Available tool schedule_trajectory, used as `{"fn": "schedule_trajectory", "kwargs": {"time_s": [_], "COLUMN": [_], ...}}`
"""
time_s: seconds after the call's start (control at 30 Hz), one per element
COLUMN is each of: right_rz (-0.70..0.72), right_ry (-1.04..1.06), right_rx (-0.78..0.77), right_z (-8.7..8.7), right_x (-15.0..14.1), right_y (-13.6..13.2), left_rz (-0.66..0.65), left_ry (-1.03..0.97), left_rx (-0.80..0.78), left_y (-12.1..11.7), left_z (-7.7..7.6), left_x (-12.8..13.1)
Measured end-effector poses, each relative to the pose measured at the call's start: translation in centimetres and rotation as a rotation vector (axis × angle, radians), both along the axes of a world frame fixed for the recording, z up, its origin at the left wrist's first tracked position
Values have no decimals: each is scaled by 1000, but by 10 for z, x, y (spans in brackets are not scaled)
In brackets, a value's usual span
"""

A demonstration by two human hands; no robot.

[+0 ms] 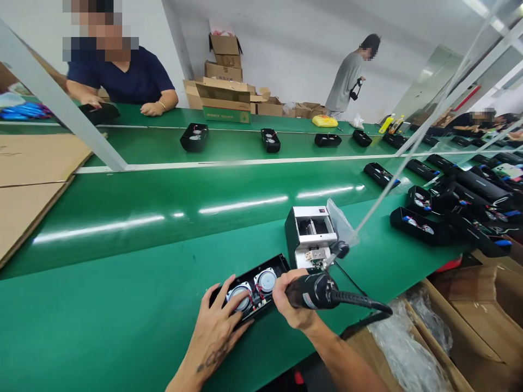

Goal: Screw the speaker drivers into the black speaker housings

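Observation:
A black speaker housing point(261, 313) lies open on the green bench, with two round speakers point(267, 281) and red wires inside. My left hand point(218, 321) grips its left end, fingers bent over the rim and onto the nearer speaker. In my right hand point(292, 305) is a black electric screwdriver point(312, 291), tilted over the right part of the housing; its tip is hidden behind the hand. The screwdriver's cord runs off to the right. Just behind the housing stands a black and white screw feeder point(312, 234).
Beyond my bench runs a green conveyor belt point(163, 190) carrying open housings point(194, 137). More housings point(420, 226) crowd the right side. Cardboard boxes point(474, 321) with plastic wrap sit at lower right. Flat cardboard point(36, 163) lies left. A person point(122, 76) sits opposite.

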State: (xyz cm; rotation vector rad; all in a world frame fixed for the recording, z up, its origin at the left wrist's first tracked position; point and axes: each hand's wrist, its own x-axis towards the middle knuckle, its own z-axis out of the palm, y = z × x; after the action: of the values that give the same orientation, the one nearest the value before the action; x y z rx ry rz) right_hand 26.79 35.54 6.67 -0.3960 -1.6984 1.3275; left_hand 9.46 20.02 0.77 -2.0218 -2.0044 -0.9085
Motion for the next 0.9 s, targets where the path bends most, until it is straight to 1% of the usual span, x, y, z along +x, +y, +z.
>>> {"fn": "schedule_trajectory", "kwargs": {"time_s": [0.1,0.17,0.2,0.27,0.3,0.37,0.43,0.5,0.6,0.7,0.8,0.83,0.9], "right_rz": [-40,-57,-62,-106,-166,-366,-553,-623,-594,-503,-300,-226,-107], "right_ry": [-16,-24,-6,83,143,223,200,152,88,-23,-148,-145,-56], "right_rx": [150,186,173,68,4,-71,-41,0,-15,-58,-147,-192,-278], "right_z": [12,23,29,42,48,60,66,65,58,51,47,46,44], "right_x": [-4,-6,-5,2,7,19,30,36,36,36,37,37,33], "right_y": [-3,-4,-2,8,16,39,63,81,93,92,82,75,57], "left_rz": [-2,0,3,3,2,6,13,15,0,-11,2,8,18], "left_ry": [-36,-58,-70,-85,-86,-84,-83,-75,-31,22,22,9,-5], "left_rx": [18,35,45,60,64,70,78,83,65,49,37,31,13], "left_y": [1,3,4,6,7,9,10,10,9,7,7,6,6], "left_z": [3,5,6,7,7,7,6,5,2,-1,-4,-5,-5], "left_x": [0,0,-1,-2,-2,-2,-3,-3,-5,-7,-7,-6,-5]}}
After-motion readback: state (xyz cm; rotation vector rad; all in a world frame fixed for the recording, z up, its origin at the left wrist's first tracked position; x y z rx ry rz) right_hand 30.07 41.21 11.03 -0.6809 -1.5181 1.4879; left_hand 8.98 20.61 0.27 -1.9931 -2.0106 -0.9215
